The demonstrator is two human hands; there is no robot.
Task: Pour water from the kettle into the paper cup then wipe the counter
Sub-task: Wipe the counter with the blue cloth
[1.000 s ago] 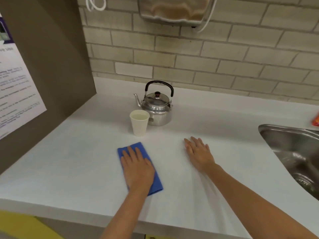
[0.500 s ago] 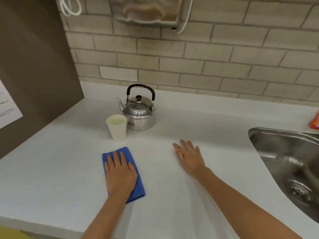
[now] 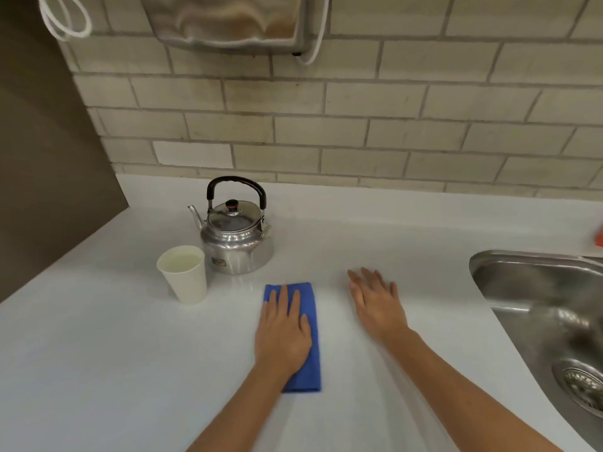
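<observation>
Blue cloth [image 3: 310, 321] lies under the flat, open left hand [image 3: 282, 334]; right hand [image 3: 378, 305], at its three o'clock, rests spread, empty, on the counter [image 3: 98, 353].

left hand [image 3: 283, 334]: bare, no ring, no watch, no glove | right hand [image 3: 378, 303]: bare, no ring, no watch, no glove | arms: both bare up to the picture's bottom edge, no sleeve showing | nails: short, plain
</observation>
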